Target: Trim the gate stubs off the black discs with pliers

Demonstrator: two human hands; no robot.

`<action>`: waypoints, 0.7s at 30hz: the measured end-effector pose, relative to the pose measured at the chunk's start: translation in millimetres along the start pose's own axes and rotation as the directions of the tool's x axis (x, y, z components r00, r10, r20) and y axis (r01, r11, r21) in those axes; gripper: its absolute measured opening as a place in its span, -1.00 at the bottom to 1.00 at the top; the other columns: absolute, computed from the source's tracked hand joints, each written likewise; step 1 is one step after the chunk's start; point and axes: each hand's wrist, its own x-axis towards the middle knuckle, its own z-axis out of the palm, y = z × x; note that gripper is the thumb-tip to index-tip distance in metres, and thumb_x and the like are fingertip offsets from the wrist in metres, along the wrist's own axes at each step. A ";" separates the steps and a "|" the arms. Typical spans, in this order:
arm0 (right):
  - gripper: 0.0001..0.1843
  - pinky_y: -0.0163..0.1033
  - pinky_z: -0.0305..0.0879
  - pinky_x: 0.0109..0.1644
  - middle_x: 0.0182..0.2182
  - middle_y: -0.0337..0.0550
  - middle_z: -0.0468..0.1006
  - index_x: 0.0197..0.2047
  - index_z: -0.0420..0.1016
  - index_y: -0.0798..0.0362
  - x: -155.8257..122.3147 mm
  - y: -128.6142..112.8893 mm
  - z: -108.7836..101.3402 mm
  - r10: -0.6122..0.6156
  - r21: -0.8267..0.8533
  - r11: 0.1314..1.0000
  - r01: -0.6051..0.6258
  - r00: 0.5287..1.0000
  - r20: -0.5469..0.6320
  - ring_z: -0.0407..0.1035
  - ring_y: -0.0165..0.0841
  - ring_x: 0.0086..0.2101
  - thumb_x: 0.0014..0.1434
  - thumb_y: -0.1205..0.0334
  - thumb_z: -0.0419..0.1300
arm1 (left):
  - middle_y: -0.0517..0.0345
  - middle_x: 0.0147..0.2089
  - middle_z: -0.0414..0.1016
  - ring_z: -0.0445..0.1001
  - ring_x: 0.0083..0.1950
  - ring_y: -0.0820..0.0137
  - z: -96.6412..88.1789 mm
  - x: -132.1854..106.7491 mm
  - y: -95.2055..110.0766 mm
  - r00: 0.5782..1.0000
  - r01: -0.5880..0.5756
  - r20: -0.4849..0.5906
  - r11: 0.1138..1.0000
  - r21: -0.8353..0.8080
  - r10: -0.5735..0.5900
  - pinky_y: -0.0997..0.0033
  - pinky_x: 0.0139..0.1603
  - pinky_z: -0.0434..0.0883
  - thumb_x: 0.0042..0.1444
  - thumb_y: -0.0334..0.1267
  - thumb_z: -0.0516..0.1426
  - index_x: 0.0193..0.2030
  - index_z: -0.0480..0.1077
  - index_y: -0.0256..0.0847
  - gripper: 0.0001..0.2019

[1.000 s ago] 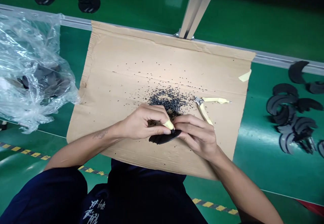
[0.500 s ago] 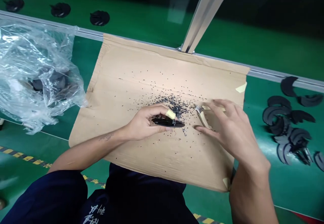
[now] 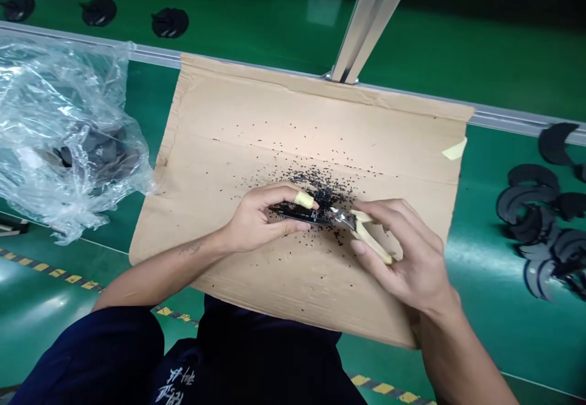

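My left hand (image 3: 260, 218) pinches a flat black plastic part (image 3: 293, 213) over a brown cardboard sheet (image 3: 284, 124); its index finger wears a yellow finger cot. My right hand (image 3: 403, 252) grips small cutting pliers (image 3: 361, 228) with pale yellow handles. The metal jaws of the pliers touch the right end of the black part. A heap of tiny black trimmings (image 3: 320, 188) lies on the cardboard just behind the hands.
A crumpled clear plastic bag (image 3: 64, 130) with dark parts inside lies at the left. Several black curved parts (image 3: 540, 209) are piled on the green surface at the right. A metal rail (image 3: 517, 118) and a slanted post (image 3: 366, 20) run behind the cardboard.
My right hand let go of the black part, reached right to the pliers lying on the cardboard, picked them up and brought their jaws to the part. My left hand kept holding the part.
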 end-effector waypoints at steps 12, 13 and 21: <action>-0.49 -0.10 0.51 -0.18 -0.06 0.06 0.64 0.28 0.41 0.03 -3.3 1.1 6.4 -0.135 -0.153 0.979 0.137 0.991 0.023 0.53 -0.20 -0.17 0.30 0.28 0.35 | -0.02 -0.19 0.70 0.65 -0.17 0.39 1.9 -0.5 -2.7 0.997 -0.067 0.031 0.998 0.007 0.067 0.41 -0.14 0.61 0.18 -0.23 0.39 -0.09 0.66 -0.23 -0.81; -0.50 -0.12 0.51 -0.18 -0.07 0.05 0.64 0.27 0.42 0.03 -3.1 0.3 5.9 -0.123 -0.157 0.980 0.126 0.992 0.030 0.53 -0.21 -0.17 0.30 0.30 0.35 | -0.01 -0.20 0.70 0.64 -0.19 0.39 2.1 -0.4 -2.9 0.997 -0.072 0.029 0.997 0.006 0.071 0.42 -0.16 0.60 0.18 -0.24 0.38 -0.10 0.66 -0.23 -0.82; -0.59 -0.14 0.51 -0.18 -0.13 0.01 0.65 0.18 0.49 0.08 -3.7 -5.1 4.3 -0.115 -0.186 0.975 0.123 0.992 0.055 0.50 -0.25 -0.23 0.28 0.33 0.36 | -0.02 -0.20 0.71 0.64 -0.21 0.40 5.3 -4.6 -4.6 0.998 -0.066 0.018 0.995 -0.074 0.067 0.43 -0.17 0.60 0.14 -0.22 0.42 -0.09 0.68 -0.22 -0.78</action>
